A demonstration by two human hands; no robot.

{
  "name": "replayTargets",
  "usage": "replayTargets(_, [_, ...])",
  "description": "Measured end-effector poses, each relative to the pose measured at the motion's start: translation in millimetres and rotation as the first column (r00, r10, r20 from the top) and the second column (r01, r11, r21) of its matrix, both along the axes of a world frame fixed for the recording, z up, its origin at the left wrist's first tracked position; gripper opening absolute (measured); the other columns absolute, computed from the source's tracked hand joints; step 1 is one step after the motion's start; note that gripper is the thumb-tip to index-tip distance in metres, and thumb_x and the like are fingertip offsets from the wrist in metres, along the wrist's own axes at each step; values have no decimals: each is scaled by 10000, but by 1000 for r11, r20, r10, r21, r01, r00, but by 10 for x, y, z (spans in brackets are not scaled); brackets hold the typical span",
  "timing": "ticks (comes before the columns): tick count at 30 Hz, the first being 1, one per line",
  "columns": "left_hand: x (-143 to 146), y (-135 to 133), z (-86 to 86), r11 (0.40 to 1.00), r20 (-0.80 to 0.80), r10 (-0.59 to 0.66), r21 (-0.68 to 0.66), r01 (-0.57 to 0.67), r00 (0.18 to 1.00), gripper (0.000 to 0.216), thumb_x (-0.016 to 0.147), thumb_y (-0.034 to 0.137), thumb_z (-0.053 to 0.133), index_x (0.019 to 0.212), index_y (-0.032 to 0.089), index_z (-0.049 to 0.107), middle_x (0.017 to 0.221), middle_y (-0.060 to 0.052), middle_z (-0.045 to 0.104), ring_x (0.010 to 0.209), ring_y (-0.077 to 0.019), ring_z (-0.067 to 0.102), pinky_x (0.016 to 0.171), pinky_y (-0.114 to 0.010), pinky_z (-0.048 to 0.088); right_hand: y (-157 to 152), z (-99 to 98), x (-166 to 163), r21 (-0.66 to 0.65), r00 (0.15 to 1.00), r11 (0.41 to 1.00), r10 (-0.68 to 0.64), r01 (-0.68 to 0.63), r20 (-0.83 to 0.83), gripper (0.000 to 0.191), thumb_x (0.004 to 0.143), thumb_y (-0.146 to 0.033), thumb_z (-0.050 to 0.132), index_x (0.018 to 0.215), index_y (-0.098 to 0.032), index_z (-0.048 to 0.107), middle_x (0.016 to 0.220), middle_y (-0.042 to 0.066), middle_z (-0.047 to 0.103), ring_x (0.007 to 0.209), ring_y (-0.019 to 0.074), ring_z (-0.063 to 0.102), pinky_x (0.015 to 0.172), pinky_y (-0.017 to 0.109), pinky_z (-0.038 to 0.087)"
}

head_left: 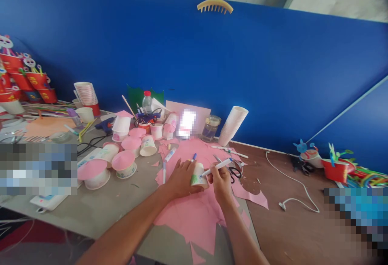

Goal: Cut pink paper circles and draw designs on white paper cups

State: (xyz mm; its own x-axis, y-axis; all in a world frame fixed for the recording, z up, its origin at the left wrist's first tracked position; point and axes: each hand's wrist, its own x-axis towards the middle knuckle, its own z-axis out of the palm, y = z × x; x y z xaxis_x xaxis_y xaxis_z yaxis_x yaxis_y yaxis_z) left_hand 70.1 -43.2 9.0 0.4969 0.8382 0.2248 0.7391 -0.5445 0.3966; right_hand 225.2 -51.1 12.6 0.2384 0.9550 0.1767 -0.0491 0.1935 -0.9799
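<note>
My left hand (182, 178) is wrapped round a white paper cup (197, 175) that carries green and blue drawing on its side. The cup is over pink paper (194, 210) spread on the table. In my right hand (221, 182) is a white marker (220, 167), its tip touching or very close to the cup's side. Black-handled scissors (235, 173) lie just right of my right hand, partly hidden. Past my left hand, a blue-capped marker (194, 157) rests on the paper, and more markers (169, 154) lie to its left.
Several paper cups with pink paper tops (123, 160) stand to the left. At the back are a bright phone (186, 123), a glass jar (211, 127) and a leaning cup stack (233, 125). A white cable (298, 182) and a red cup (334, 169) are on the right.
</note>
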Motion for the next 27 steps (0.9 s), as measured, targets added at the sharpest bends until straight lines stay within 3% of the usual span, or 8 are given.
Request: replayTargets(27, [-4,12,-38,1000,16,4,8,-4,1000,774,690,542,674,1305,205,346,1272,-126,519,1210,-321,464,1088,-568,230,1,-3,5,-13,1000,1000,8,-9,-12,327,773,-464,633,646,-185,519,421,-65,451,387,74,392,388,194,314])
